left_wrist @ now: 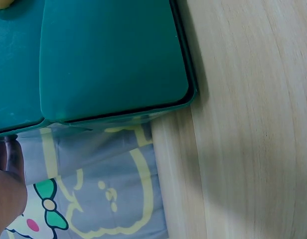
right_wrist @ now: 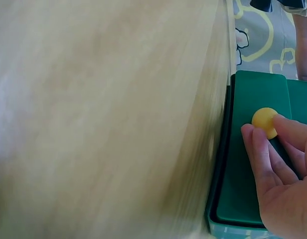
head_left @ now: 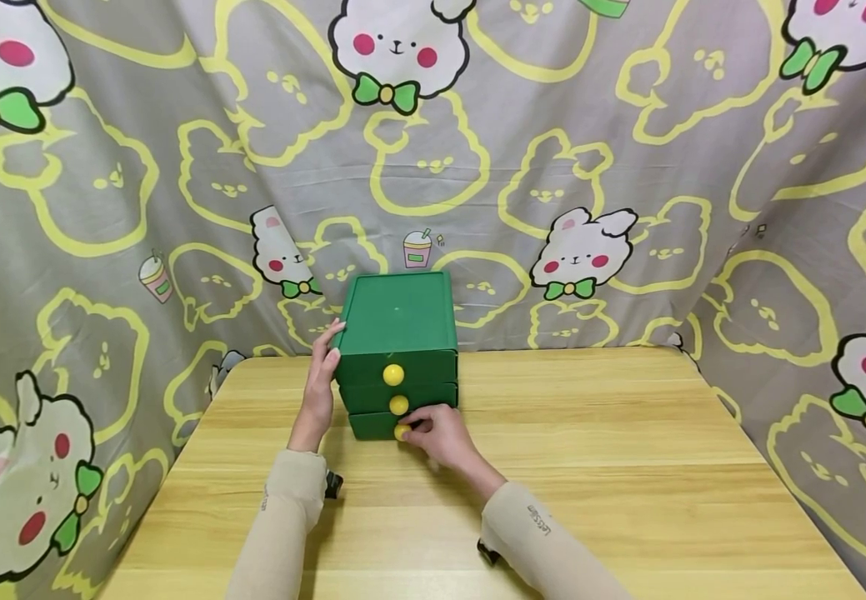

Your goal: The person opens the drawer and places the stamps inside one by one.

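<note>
A green cabinet [head_left: 400, 312] with three stacked drawers stands on the wooden table, each drawer front bearing a round yellow knob. My left hand [head_left: 318, 383] rests against the cabinet's left side, its fingers reaching up near the top edge. At the front, my right hand [head_left: 440, 435] pinches the lowest knob [right_wrist: 264, 122] between thumb and fingers. In the right wrist view, the bottom drawer front [right_wrist: 248, 189] sits close to its frame, with a thin dark gap along the edge. The middle knob [head_left: 398, 406] and the top knob [head_left: 392, 375] are untouched.
The wooden table [head_left: 613, 467] stretches out around the cabinet. Behind it and on both sides hangs a grey curtain [head_left: 433, 187] with rabbit prints, close to the cabinet's back. Dark wrist-camera parts [head_left: 333, 484] show beneath the left sleeve.
</note>
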### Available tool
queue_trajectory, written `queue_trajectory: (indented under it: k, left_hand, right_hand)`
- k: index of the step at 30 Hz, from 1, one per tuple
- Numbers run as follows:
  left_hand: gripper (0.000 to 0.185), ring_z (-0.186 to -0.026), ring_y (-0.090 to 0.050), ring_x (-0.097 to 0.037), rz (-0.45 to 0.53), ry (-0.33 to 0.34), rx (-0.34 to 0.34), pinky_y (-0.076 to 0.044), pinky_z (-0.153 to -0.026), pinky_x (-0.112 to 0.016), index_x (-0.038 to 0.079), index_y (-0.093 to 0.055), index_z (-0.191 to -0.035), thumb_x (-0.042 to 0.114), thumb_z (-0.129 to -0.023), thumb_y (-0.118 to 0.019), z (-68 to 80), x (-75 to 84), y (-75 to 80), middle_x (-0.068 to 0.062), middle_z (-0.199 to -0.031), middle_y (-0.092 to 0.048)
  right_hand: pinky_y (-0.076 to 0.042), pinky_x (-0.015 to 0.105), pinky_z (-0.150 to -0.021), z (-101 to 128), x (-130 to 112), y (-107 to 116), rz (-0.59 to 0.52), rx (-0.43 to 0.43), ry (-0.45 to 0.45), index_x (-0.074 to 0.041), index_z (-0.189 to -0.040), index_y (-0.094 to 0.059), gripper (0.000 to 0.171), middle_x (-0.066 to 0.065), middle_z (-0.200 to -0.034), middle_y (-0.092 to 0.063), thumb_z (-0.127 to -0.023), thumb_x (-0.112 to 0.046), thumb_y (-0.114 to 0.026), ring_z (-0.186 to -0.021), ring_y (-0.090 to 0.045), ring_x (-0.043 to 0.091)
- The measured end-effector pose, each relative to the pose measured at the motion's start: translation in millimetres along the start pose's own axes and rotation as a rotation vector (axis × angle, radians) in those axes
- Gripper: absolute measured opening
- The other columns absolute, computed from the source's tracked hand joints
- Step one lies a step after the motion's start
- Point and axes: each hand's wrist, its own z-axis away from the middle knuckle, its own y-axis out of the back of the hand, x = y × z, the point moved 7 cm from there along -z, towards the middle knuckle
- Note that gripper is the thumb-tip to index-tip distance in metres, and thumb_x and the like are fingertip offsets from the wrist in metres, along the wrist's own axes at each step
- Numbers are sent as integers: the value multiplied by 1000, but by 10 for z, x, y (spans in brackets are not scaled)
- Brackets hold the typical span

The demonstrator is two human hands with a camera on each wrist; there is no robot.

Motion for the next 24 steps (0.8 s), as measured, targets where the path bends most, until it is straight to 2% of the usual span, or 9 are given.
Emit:
queue_trajectory:
  k: [16,24]
  left_hand:
    - [50,-160,-12,-24,-4,-4,-2,-11,-122,-66,21,-38,-158,31,-109,-35,0,28,-8,6,-172,-20]
    - [51,-160,-12,-28,0,3,5,-11,-121,-67,18,-37,-158,31,-109,-35,0,23,-11,1,-173,-18]
  right_hand:
    - [-56,21,-67,6,-10,-8,30,36,7,-9,-101,-83,13,4,-96,-80,-88,-9,-82,-75,-70,7]
    - [-58,24,-73,40,-35,-7,60,-6,22,-9,-106,-82,15,6,-103,-79,-93,-9,-77,-81,-72,10]
